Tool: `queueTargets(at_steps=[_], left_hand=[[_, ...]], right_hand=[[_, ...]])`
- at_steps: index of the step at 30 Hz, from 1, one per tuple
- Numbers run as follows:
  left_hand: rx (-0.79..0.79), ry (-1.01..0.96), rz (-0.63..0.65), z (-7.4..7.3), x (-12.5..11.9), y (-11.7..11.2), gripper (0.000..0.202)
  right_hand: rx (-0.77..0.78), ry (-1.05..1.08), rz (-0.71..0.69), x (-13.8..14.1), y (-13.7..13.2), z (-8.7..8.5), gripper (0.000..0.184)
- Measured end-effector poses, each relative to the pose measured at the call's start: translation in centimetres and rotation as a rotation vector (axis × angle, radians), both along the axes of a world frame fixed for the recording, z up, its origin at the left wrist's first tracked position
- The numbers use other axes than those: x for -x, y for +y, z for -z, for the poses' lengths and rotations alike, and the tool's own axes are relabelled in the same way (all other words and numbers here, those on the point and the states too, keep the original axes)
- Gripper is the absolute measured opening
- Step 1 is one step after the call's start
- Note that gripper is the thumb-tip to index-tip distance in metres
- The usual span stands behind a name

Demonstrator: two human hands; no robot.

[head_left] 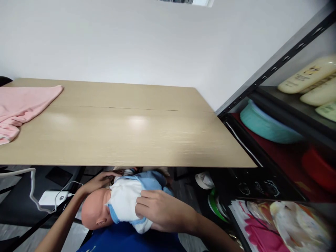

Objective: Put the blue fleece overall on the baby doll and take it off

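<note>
At the left of the lap, the person's left hand [98, 182] reaches up to the far side of a doll [123, 199], by its neck and shoulder; its fingertips are partly hidden, so I cannot tell whether it grips anything. The doll lies crosswise on the lap, against the person's blue shirt [131, 241] and just below the table's near edge, its bald head [94, 210] to the left between the left forearm and the body, its white and light blue garment [128, 187] stretching right. The right hand [160, 208] rests on that garment, well along from the head, fingers curled in narrow against the white cloth; whether they pinch a fold I cannot tell. Beyond, from the left, a black padded surface [15, 210] below table height bears a white power bank [52, 198] with a cable attached and a dark flat object [59, 176]. A rumpled pink cloth [23, 105] covers the left end of the pale wooden table [136, 140], whose glossy top runs along a white wall [118, 42]. At the right, a black metal rack [278, 64] holds pale yellow bottles [307, 75] on one shelf, with a teal basin [267, 122] and a blurred red object [320, 169] beneath, and lowest a bright pink item [258, 232] beside a patterned bundle [301, 227]
</note>
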State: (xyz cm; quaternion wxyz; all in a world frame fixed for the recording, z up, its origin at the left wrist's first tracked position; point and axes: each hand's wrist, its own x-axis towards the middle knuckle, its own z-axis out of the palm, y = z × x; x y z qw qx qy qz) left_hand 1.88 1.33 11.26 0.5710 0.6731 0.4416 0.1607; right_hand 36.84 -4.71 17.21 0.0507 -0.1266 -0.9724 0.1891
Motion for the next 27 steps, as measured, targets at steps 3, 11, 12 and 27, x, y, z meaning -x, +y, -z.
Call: queueTargets(at_steps=[3,11,12,27], left_hand=[[0.073,-0.007,0.059,-0.4,1.9,-0.7,0.037],[-0.395,-0.026,0.385,-1.6,-6.3,-4.9,0.082],[-0.422,-0.024,0.383,-1.2,-6.8,-4.8,0.073],[-0.091,-0.33,0.3,0.9,-3.4,-2.3,0.04]], right_hand=[[-0.026,0.005,-0.031,0.3,0.0,0.5,0.004],[-0.18,0.113,0.059,0.2,-1.3,1.9,0.012],[-0.204,0.131,0.086,0.1,-1.7,2.1,0.012],[-0.215,0.476,0.441,-5.5,-6.0,5.2,0.024]])
